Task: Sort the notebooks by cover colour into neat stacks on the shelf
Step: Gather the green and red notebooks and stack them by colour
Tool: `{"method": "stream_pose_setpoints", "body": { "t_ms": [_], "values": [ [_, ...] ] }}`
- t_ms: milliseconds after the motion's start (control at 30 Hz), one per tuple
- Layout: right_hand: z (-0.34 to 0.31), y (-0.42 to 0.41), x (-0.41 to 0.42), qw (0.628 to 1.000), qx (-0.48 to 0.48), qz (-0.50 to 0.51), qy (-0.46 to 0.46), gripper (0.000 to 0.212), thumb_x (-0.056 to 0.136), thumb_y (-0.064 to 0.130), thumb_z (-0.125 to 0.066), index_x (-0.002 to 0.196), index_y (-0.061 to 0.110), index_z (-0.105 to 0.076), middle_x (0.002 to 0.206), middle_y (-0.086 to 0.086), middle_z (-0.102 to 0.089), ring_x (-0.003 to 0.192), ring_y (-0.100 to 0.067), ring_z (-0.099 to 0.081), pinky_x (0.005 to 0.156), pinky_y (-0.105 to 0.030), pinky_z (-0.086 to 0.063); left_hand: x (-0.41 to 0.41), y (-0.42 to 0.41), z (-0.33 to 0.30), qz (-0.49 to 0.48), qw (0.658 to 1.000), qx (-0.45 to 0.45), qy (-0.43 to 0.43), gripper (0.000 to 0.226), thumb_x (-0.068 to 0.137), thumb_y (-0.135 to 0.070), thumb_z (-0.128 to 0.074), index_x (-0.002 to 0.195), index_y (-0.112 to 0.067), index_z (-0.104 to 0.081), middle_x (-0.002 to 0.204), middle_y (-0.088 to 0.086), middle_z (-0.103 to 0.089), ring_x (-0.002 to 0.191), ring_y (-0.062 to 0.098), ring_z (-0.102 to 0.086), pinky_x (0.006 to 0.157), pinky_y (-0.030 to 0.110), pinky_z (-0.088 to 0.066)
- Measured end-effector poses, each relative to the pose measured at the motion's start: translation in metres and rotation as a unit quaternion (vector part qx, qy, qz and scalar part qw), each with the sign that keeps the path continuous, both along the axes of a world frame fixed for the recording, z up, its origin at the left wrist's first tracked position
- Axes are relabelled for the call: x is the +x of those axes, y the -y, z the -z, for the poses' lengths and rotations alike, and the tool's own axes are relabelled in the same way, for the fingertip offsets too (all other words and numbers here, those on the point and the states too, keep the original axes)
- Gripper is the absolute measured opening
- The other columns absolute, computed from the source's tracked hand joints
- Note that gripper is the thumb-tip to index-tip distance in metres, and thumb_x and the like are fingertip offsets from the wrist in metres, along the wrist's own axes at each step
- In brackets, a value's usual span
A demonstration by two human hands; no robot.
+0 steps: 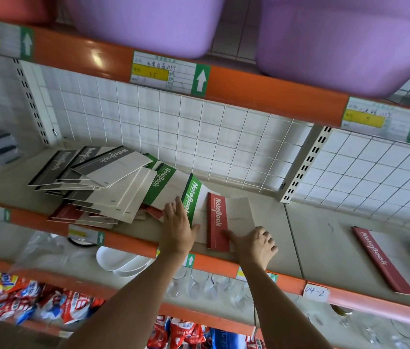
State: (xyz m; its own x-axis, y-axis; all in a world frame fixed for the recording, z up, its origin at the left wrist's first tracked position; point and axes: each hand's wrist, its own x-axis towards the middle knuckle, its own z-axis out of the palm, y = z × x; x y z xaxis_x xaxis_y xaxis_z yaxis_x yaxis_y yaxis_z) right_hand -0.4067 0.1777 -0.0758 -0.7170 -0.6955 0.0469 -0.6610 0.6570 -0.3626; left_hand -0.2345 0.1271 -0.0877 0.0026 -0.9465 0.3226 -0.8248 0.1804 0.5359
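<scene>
Head view: right hand point(255, 244) pinches the red notebook point(217, 222); left hand point(178, 226), fingers straight, presses the green notebook point(191, 197) beside it. Pulling may drag the loose pile point(93, 187) off the shelf point(337, 248).

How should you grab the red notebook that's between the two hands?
Probably by its near short edge, from the front of the shelf. The red notebook lies flat with that end at the shelf's front lip, where the right hand already touches it. Its left long side is crowded by the green notebook under the left hand, so the front is freer.
</scene>
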Motion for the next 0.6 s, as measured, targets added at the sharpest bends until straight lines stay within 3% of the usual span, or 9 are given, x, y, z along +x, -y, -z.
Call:
{"method": "stream_pose_setpoints", "body": {
  "t_ms": [67,133,233,333,467,600],
  "values": [
    [0.0,-0.001,0.0,1.0,0.008,-0.012,-0.011,0.107,0.057,0.09,-0.059,0.125,0.008,-0.05,0.126,-0.011,-0.056,0.12,-0.031,-0.049,0.099,-0.043,-0.033,0.002,-0.001,-0.002,0.004,1.0,0.014,-0.005,0.088,0.069,-0.036,-0.087,0.136,0.003,-0.045,0.117,0.017,-0.049,0.105,0.031,-0.054,0.085,0.04,-0.055],
    [0.001,-0.001,0.002,1.0,-0.004,-0.024,-0.019,0.095,0.067,0.085,-0.057,0.123,0.008,-0.05,0.124,-0.01,-0.058,0.119,-0.03,-0.051,0.098,-0.043,-0.033,0.004,-0.002,-0.004,0.004,1.0,0.019,-0.007,0.066,0.073,-0.034,-0.084,0.119,-0.001,-0.051,0.11,0.014,-0.054,0.098,0.03,-0.059,0.074,0.037,-0.055],
    [0.004,-0.002,0.004,0.997,-0.066,-0.04,-0.002,0.057,0.089,0.061,-0.053,0.112,0.01,-0.044,0.118,-0.012,-0.06,0.113,-0.032,-0.055,0.095,-0.043,-0.035,0.004,-0.002,-0.007,0.009,0.999,0.035,0.007,0.049,0.085,-0.037,-0.073,0.113,-0.006,-0.048,0.099,0.01,-0.063,0.085,0.028,-0.065,0.058,0.036,-0.048],
    [0.005,-0.003,0.005,0.99,-0.117,-0.072,0.012,0.028,0.099,0.04,-0.043,0.097,0.015,-0.032,0.101,-0.014,-0.066,0.094,-0.036,-0.06,0.086,-0.043,-0.037,0.005,-0.001,-0.003,0.017,0.998,0.014,0.052,0.041,0.091,-0.033,-0.067,0.118,-0.01,-0.048,0.082,0.005,-0.067,0.069,0.022,-0.064,0.048,0.03,-0.04],
    [0.004,-0.007,0.008,0.978,-0.17,-0.096,0.075,0.016,0.1,0.022,-0.04,0.095,0.014,-0.027,0.089,-0.021,-0.065,0.077,-0.043,-0.059,0.067,-0.04,-0.04,0.004,-0.003,0.0,0.03,0.997,-0.027,0.063,0.048,0.076,-0.002,-0.077,0.119,-0.006,-0.056,0.058,0.0,-0.057,0.043,0.011,-0.042,0.035,0.024,-0.034],
    [-0.006,-0.01,0.006,0.965,-0.205,-0.088,0.138,0.011,0.097,0.013,-0.046,0.103,0.011,-0.037,0.078,-0.015,-0.059,0.076,-0.043,-0.059,0.061,-0.036,-0.036,0.006,-0.007,-0.007,0.035,0.998,-0.013,0.059,0.044,0.078,0.003,-0.072,0.117,-0.003,-0.053,0.057,0.001,-0.054,0.041,0.015,-0.047,0.036,0.027,-0.043]
  ]
}}
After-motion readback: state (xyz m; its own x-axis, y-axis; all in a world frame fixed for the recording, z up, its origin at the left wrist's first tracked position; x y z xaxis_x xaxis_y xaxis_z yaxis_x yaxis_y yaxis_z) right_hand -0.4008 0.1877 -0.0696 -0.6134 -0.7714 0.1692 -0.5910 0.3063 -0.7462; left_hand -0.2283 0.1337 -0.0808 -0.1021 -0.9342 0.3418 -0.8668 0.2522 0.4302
